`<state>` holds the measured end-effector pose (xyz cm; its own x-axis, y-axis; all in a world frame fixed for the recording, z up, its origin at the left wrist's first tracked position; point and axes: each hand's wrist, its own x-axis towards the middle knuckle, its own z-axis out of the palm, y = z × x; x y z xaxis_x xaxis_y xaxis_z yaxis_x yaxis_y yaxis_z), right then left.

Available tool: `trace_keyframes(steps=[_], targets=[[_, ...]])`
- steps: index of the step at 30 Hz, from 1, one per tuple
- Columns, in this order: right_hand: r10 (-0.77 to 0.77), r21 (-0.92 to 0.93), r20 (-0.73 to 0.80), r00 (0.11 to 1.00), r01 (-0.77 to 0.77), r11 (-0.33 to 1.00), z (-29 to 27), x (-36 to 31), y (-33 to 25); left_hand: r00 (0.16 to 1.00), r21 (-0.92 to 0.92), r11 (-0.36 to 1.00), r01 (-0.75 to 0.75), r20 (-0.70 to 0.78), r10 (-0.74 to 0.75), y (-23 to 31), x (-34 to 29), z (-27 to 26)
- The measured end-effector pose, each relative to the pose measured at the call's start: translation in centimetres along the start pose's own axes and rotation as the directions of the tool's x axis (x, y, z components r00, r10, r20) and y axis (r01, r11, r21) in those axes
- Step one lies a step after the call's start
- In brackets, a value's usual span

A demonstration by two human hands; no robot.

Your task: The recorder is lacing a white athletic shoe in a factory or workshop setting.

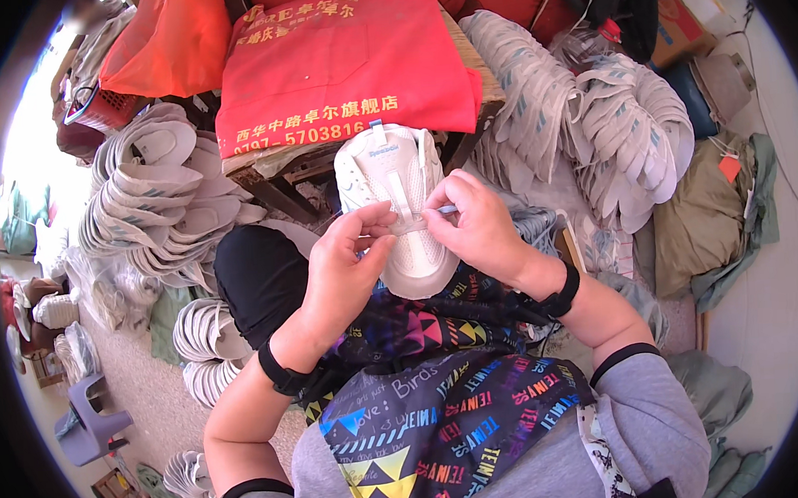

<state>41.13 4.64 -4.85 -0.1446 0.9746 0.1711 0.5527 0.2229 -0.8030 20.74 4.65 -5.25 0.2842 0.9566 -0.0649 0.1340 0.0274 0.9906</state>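
Note:
A white shoe upper (pixel 402 170) with mesh panels and a blue tab lies over my lap, its rounded toe towards me. My left hand (pixel 346 265) is at its left side, fingers curled and thumb near the fingertips; whatever is between them is too small to make out. On the other side my right hand (pixel 478 223) pinches a thin, pale bluish piece (pixel 448 209) over the middle of the upper. The fingertips of both hands are close together above the tongue area.
A wooden table (pixel 490 89) covered by a red printed cloth (pixel 346 64) stands just ahead. Stacked white shoe parts are piled on the left (pixel 147 189) and right (pixel 630 128). A grey-purple plastic stool (pixel 92 421) is at far left, and an olive bundle (pixel 705 222) at right.

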Motion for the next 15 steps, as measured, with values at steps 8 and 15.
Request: trace_keyframes(steps=[8, 15], targets=[[-0.042, 0.161, 0.127, 0.991, 0.021, 0.987, 0.4, 1.3, 0.9, 0.989, 0.228, 0.962, -0.148, 0.048, 0.141, -0.4, 1.0, -0.5], [0.02, 0.137, 0.067, 0.998, -0.029, 0.99, 1.1, 0.8, -0.2, 0.922, 0.544, 0.761, -0.354, 0.065, 0.382, -0.6, 2.1, 0.5]])
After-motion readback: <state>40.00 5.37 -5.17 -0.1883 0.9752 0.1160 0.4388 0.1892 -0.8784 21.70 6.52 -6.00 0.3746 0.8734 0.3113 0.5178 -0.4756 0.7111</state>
